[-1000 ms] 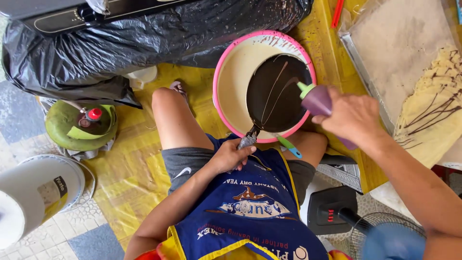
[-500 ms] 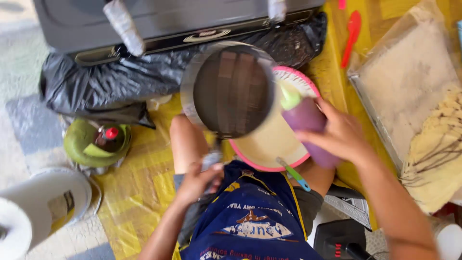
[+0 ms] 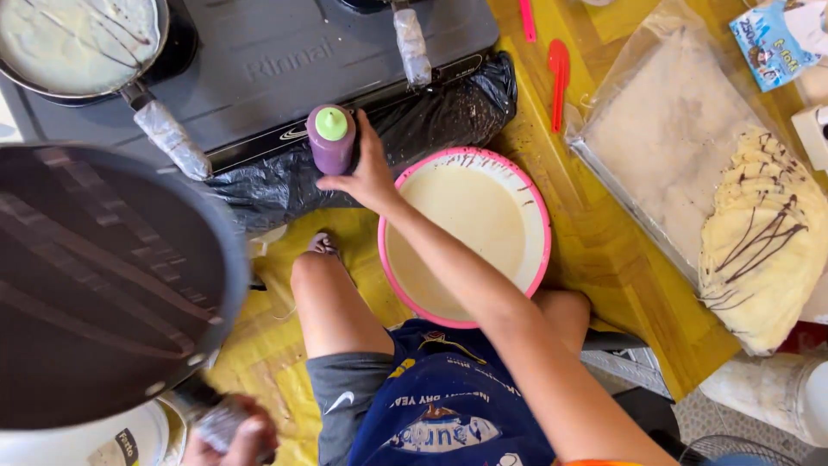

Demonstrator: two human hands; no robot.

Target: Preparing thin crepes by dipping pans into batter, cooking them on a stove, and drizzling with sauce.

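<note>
My left hand grips the wrapped handle of a dark frying pan, held up close at the left, with thin brown lines drizzled across its inside. My right hand reaches forward and clasps a purple squeeze bottle with a green cap, upright against the front edge of a grey gas stove. Just right of that arm sits a pink-rimmed bowl of pale batter between my knees.
A second pan with pale batter and brown lines sits on the stove's left burner. Black plastic sheet lies under the stove. A tray lined with plastic holds stacked drizzled crepes at right. Red spatulas rest on yellow floor.
The dark pan has swung from over the pink bowl to the left, close to the camera. My right hand carried the purple bottle forward and set it upright by the stove.
</note>
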